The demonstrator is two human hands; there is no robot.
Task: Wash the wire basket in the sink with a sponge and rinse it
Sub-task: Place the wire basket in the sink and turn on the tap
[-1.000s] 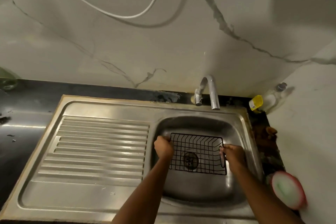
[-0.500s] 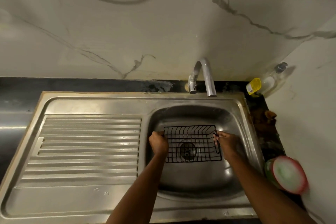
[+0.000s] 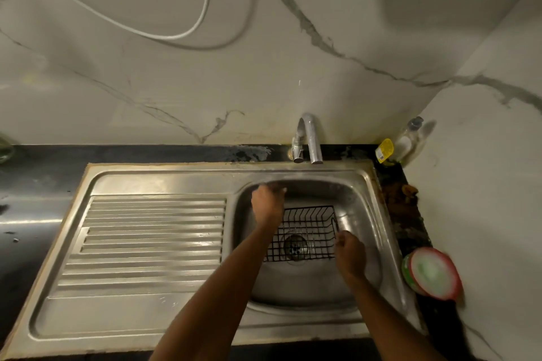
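The black wire basket lies on the bottom of the steel sink basin, right over the drain. My left hand is off the basket and lifted over the basin's back left corner, blurred, with fingers stretched toward the tap. My right hand hovers at the basket's front right corner. Its fingers are loosely curled and hold nothing. No water runs from the tap.
A ribbed steel drainboard lies left of the basin. A clear soap bottle with a yellow label stands in the back right corner. A red-rimmed dish with green inside sits on the dark counter at right. A white cable hangs on the marble wall.
Both hands have let go of the basket, which now rests in the basin. My left hand has moved up and back toward the tap. My right hand has drawn back slightly.
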